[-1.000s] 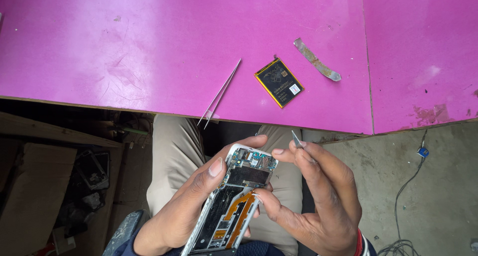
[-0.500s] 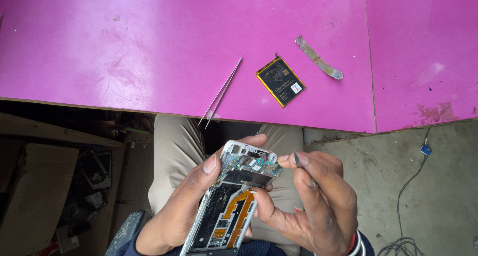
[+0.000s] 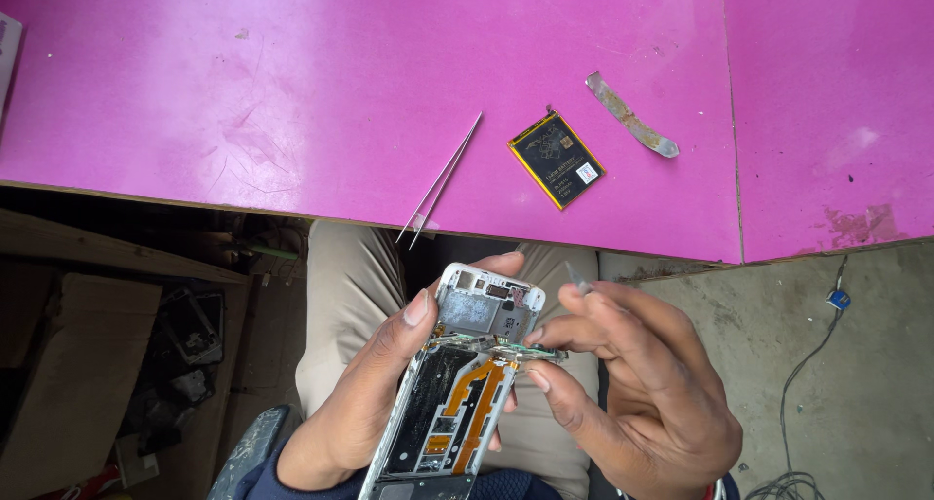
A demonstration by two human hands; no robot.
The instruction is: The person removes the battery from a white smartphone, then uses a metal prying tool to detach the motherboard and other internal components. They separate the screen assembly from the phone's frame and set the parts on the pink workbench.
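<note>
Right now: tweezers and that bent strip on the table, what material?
Tweezers: thin, silvery, evenly bright with fine points, so probably bare polished steel. Bent strip: grey and dull with brownish blotches, likely thin metal, rusted or glue-stained; cannot tell which.

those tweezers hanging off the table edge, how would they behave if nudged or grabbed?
The tweezers look thin, bare metal, so probably light and slick on the smooth pink table. Their tips poke past the table edge, so a small push toward the person might tip them off. The two slim arms would likely flex together when pinched; they should not roll.
</note>
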